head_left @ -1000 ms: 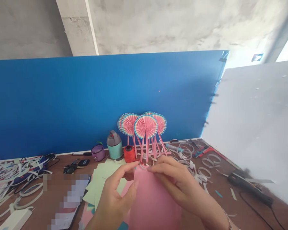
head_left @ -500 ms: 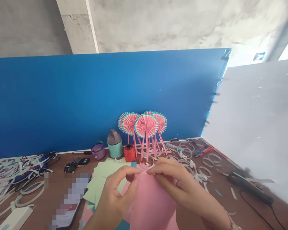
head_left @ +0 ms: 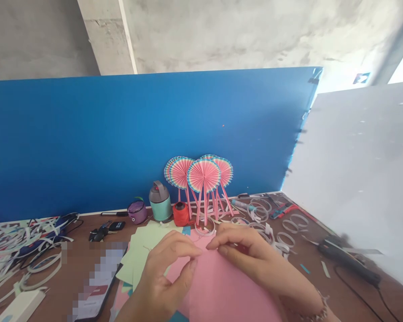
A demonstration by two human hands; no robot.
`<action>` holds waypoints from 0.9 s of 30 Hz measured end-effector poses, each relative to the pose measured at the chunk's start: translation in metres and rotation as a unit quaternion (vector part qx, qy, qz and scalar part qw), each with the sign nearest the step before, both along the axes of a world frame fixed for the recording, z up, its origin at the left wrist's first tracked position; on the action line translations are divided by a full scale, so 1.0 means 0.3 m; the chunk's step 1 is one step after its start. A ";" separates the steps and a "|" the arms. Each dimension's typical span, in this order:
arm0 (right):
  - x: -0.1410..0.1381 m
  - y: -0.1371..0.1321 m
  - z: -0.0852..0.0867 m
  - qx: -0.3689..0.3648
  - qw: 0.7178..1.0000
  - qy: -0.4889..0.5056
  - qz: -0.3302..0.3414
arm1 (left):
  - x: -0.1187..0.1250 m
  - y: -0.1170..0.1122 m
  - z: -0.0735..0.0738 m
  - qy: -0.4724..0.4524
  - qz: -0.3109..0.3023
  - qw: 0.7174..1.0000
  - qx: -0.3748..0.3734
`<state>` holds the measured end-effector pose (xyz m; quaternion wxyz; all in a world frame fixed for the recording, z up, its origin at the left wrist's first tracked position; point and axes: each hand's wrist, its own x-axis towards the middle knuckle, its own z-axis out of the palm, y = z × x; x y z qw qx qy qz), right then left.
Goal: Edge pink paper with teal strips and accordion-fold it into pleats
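Note:
A sheet of pink paper (head_left: pixel 226 281) is raised in front of me, its lower part spreading down toward the bottom edge of the view. My left hand (head_left: pixel 169 270) holds it by its upper left side, the index finger and thumb closed at the edge. On the top edge, close to the left fingertips, my right hand (head_left: pixel 251 252) pinches the same sheet with bent fingers. Under and behind the hands lie more pink paper and a fanned stack of pale green paper (head_left: pixel 144 243), with bits of blue paper showing. The fingertips partly hide the sheet's top edge.
Pink folded paper fans (head_left: pixel 204 176) stand against the blue partition (head_left: pixel 97 143). Beside them sit a teal flask (head_left: pixel 161 208), a purple pot (head_left: pixel 137 211) and a red item (head_left: pixel 181 214). Left are a phone (head_left: pixel 102 286) and paper strips; right, strip rings and a black corded tool (head_left: pixel 349 261).
The lower part of the pink paper has spread out to the right and now covers more of the view. Both hands have dropped slightly and keep their grip near the top edge.

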<state>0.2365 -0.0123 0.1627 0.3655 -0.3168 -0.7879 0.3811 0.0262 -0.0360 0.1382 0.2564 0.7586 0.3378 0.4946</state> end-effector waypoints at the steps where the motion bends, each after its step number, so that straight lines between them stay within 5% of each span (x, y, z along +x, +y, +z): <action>1: 0.003 0.001 -0.002 -0.008 1.000 -0.003 0.001 | 0.000 -0.001 0.000 -0.006 -0.008 1.000 -0.006; 12: 0.006 0.007 -0.014 -0.130 0.988 0.052 0.065 | -0.017 0.008 -0.035 -0.109 -0.074 0.987 -0.096; 17: 0.004 0.013 -0.021 -0.184 0.979 0.073 0.044 | -0.023 0.033 -0.050 -0.143 -0.034 0.982 -0.122; 22: -0.003 0.030 -0.026 -0.170 0.984 0.047 0.014 | -0.019 0.046 -0.041 -0.073 0.017 0.981 -0.181; 27: -0.006 0.044 -0.028 -0.174 0.984 0.024 0.016 | -0.017 0.056 -0.039 -0.035 0.007 0.989 -0.144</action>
